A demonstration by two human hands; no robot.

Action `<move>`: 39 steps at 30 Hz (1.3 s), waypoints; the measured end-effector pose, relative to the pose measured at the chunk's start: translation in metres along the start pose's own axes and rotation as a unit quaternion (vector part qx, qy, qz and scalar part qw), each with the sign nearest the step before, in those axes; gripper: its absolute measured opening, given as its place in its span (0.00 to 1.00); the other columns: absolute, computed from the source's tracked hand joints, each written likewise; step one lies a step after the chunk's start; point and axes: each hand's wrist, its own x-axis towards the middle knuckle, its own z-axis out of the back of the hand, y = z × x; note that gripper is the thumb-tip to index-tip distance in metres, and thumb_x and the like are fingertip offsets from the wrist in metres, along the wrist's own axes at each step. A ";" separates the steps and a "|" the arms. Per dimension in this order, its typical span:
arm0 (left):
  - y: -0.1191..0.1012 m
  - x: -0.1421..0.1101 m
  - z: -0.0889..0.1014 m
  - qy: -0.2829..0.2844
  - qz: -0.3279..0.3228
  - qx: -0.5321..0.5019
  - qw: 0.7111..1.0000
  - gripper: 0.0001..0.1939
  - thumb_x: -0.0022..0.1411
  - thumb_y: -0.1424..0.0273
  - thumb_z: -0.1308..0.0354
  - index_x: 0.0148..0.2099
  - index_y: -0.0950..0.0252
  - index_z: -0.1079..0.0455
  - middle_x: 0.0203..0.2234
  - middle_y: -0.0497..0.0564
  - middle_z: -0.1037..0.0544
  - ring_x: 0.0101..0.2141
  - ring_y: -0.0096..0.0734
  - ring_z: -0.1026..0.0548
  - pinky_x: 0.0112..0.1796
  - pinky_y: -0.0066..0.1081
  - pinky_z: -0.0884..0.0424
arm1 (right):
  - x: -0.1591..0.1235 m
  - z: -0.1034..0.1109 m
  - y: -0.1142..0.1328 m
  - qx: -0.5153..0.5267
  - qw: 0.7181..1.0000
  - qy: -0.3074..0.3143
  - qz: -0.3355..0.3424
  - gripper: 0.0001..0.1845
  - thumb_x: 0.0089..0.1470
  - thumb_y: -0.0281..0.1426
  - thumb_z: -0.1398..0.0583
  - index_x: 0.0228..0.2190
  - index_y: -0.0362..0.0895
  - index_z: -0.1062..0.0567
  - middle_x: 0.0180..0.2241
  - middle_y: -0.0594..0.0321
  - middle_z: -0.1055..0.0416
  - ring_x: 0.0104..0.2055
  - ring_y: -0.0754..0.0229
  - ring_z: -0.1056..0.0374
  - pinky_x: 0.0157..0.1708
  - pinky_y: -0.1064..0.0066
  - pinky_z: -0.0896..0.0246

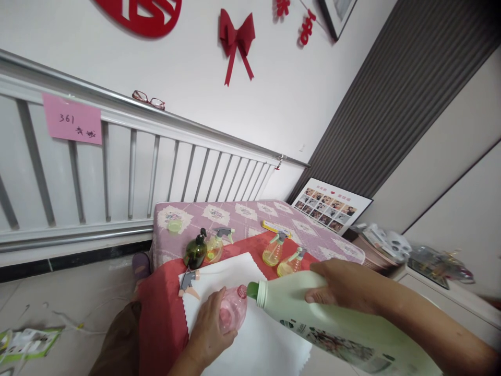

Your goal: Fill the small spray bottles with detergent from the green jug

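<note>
A lilac patterned cloth [250,211] covers the desk, with a red cloth [156,308] and a white cloth [250,344] toward its near edge. Behind stands one white radiator [144,172]; one red bow [237,36] hangs above. The left hand's [211,326] grip is curled around one pink bottle [234,309]; the right hand's [332,284] is closed on one green jug [313,313], its mouth tilted at the bottle's neck. Beyond them stand three spray bottles [273,251] and one dark pump bottle [195,253]. One loose spray head [189,282] lies at the white cloth's left corner.
</note>
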 end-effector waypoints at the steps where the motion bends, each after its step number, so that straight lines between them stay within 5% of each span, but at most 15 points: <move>1: 0.001 0.000 -0.001 -0.006 -0.004 -0.001 1.000 0.48 0.45 0.67 0.41 0.68 0.68 0.49 0.65 0.62 0.36 0.64 0.50 0.37 0.66 0.47 0.41 | 0.000 0.000 0.000 0.002 1.000 0.000 0.000 0.16 0.50 0.45 0.40 0.34 0.46 0.25 0.39 0.51 0.21 0.41 0.44 0.27 0.34 0.63 0.44; 39: -0.001 -0.002 0.000 -0.015 0.002 -0.002 1.000 0.48 0.44 0.67 0.41 0.68 0.66 0.48 0.65 0.61 0.35 0.65 0.50 0.37 0.66 0.46 0.40 | 0.005 -0.008 -0.008 0.010 0.999 -0.033 0.012 0.15 0.48 0.47 0.38 0.30 0.48 0.24 0.35 0.56 0.21 0.36 0.45 0.26 0.31 0.62 0.43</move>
